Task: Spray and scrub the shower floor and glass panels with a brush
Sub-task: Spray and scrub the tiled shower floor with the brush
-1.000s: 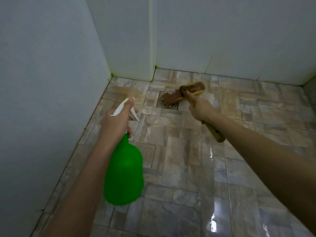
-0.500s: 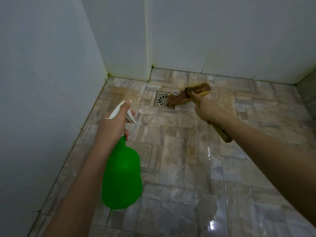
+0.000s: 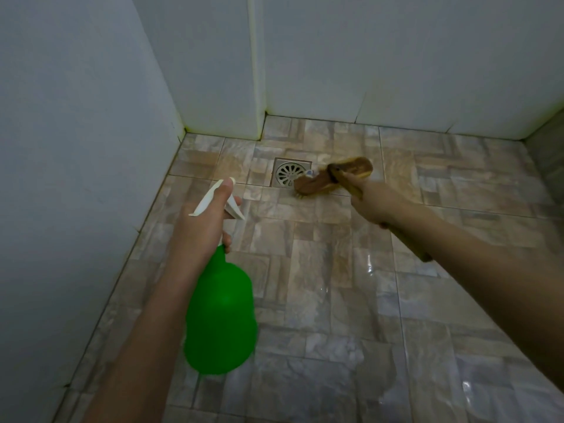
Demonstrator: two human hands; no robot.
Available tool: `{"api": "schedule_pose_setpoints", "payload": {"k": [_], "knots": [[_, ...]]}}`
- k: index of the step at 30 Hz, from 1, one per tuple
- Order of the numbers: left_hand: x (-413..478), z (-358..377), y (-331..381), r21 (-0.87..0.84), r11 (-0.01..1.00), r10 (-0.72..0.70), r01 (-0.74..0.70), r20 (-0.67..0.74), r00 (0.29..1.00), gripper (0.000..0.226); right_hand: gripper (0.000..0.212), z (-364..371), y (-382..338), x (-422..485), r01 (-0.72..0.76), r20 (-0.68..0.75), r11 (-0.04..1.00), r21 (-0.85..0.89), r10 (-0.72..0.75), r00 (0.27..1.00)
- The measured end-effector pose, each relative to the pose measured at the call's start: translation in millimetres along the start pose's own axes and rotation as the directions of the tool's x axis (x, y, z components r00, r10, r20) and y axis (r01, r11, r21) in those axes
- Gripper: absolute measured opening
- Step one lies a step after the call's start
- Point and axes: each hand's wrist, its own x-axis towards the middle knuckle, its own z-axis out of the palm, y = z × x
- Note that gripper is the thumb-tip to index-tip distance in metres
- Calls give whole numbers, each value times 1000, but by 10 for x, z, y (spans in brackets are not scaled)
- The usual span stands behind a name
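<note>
Now the brush point(image 3: 332, 178) has slid right, off the drain point(image 3: 289, 175), near the frame's middle, so scrubbing goes on. The right hand point(image 3: 374, 203) grips its handle; the left hand point(image 3: 203, 230) squeezes the green spray bottle point(image 3: 221, 315).

The bottle point(image 3: 221, 312) at lower centre is bright green plastic, smooth and translucent-looking, with a white plastic trigger head point(image 3: 213, 198) that looks matt. The brush point(image 3: 332, 175) at centre right has a brown wooden back and handle with a slight sheen; pale bristles show under its left end. The drain point(image 3: 288, 174) at upper centre is silvery metal, a slotted round grate in a square frame, dully shiny. The floor point(image 3: 320, 270) is stone-look tile in beige and grey, glossy, with wet bright glints toward the lower right. The walls point(image 3: 76, 148) are plain white, smooth and matt.
</note>
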Motion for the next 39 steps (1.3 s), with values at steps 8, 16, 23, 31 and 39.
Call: {"api": "schedule_pose_setpoints", "payload": {"k": [8,16,23,31,39], "knots": [[-6,28,32,-17,1000,-5,5,-8,1000,43,63,51,-80,177,16,-34,1000,24,-15,999],[20,-83,89,-14,1000,7,-8,-46,999,43,65,149,-712,605,72,-78,987,147,-61,995],[-32,-133,82,-64,998,14,-18,-59,998,41,64,-12,-418,480,64,-53,997,31,-62,997],[-117,-115,109,-63,998,12,-16,-58,998,28,68,185,-378,398,44,-101,995,87,-35,994],[-199,-93,112,-54,999,-4,0,-70,998,38,68,157,-334,316,18,-83,995,101,-10,997]]}}
